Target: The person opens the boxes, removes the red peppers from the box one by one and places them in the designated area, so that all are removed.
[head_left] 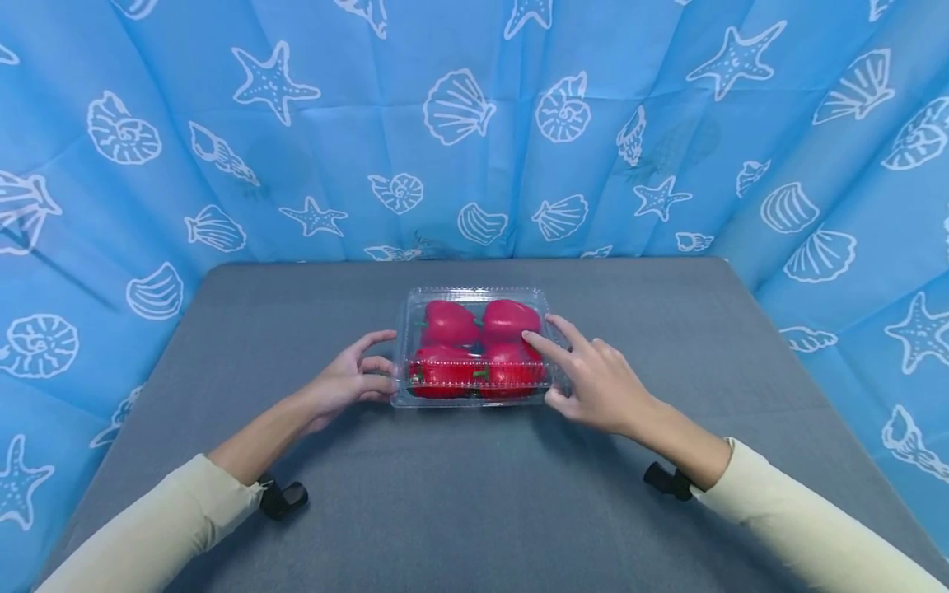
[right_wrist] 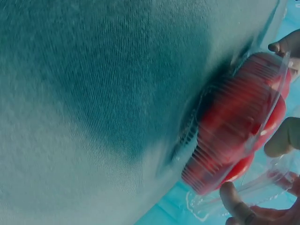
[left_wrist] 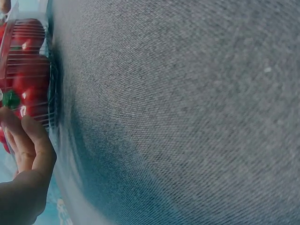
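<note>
A clear plastic clamshell box (head_left: 474, 399) sits on the grey table, with several red bell peppers (head_left: 445, 371) inside. At its left side, my left hand (head_left: 348, 380) holds the rim between thumb and fingers. My right hand (head_left: 602, 387) grips the right side, its index finger reaching over the lid and its thumb low by the near corner. Through the ribbed wall in the left wrist view, a green pepper stem (left_wrist: 10, 99) shows. In the right wrist view, clear plastic lies between the right thumb and index finger; whether the lid is latched I cannot tell.
The grey cloth-covered table (head_left: 460, 511) extends around the box. Behind it and at both sides hangs a blue curtain (head_left: 356, 148) with white shells and starfish. A black wrist mount (head_left: 283, 498) hangs at the left sleeve, another black mount (head_left: 669, 481) at the right.
</note>
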Motion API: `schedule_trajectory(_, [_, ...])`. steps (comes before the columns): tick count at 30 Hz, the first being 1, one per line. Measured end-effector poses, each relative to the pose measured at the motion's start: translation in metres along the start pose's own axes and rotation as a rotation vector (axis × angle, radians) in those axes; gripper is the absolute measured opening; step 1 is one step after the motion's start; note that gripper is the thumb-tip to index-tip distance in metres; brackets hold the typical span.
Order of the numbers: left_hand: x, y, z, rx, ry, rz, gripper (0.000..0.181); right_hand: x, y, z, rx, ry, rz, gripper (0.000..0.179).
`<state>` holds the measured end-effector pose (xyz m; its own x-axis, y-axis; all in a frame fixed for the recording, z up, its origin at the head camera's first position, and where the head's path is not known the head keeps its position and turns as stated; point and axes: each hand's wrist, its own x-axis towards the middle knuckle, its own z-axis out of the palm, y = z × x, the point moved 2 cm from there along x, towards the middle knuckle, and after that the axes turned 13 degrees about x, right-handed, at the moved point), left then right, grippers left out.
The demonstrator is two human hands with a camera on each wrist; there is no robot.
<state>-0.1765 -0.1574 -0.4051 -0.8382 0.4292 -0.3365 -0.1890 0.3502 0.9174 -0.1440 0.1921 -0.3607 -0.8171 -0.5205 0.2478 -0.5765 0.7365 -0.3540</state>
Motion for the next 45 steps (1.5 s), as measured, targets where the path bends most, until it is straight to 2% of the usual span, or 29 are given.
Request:
schedule_trajectory(4, [0.001,0.002,0.001,0.016,0.004,0.005,0.082,0.001,0.002,-0.008,0.042,0.021,-0.012,0.084])
schedule_trajectory(14, [-0.001,0.002,0.003,0.004,-0.028,0.011,0.089,0.009,0.016,-0.03,0.277,0.037,-0.031,0.077])
schedule_trajectory(22, [-0.002,0.001,0.002,0.003,-0.041,0.01,0.088,0.017,0.029,-0.035,0.458,0.066,0.027,0.071])
schedule_trajectory(25, [-0.001,0.0,0.002,0.006,-0.04,0.013,0.085,0.022,0.032,-0.036,0.513,0.085,0.026,0.066])
schedule_trajectory(34, [0.0,0.0,0.001,0.011,-0.045,0.033,0.086,0.039,0.036,-0.041,0.588,0.176,-0.009,0.055])
schedule_trajectory(45, [0.0,0.001,0.001,-0.008,-0.054,0.04,0.089,0.058,0.042,-0.044,0.575,0.227,0.038,0.057])
